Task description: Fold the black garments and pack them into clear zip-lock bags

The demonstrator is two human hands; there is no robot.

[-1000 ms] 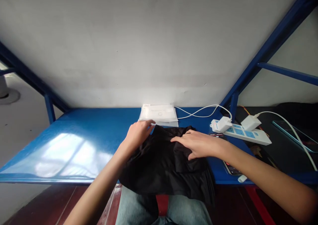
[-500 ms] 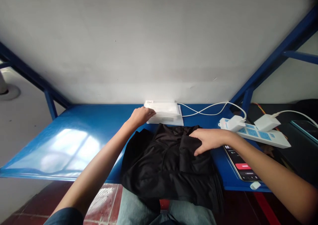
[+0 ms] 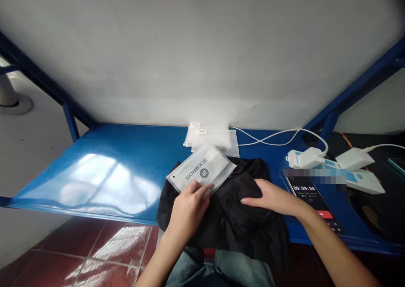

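Observation:
A frosted plastic pouch [image 3: 218,162] printed with a round logo and the letters "OCKBROS" lies tilted over the black garment [image 3: 234,232]. My left hand [image 3: 191,204] is closed on the pouch's near edge, thumb and fingers pinching it. To the right, my right hand [image 3: 268,196] grips a fold of the black cloth, its thumb on top and the other fingers partly hidden in the fabric. The garment is spread at the table's front edge, hanging over above the knees. Behind it, more frosted pouches [image 3: 207,137] with small white labels lie stacked against the wall.
The blue table [image 3: 148,141] has a front edge above the tiled floor. On the right stand a white power strip [image 3: 368,183] with chargers [image 3: 354,158], white cables [image 3: 272,144] and a phone [image 3: 308,200] showing a timer. Blue metal posts [image 3: 71,122] flank the table.
My left hand has come from the stack at the wall toward me, bringing one pouch over the garment. My right hand has stayed on the black cloth. The view has shifted slightly.

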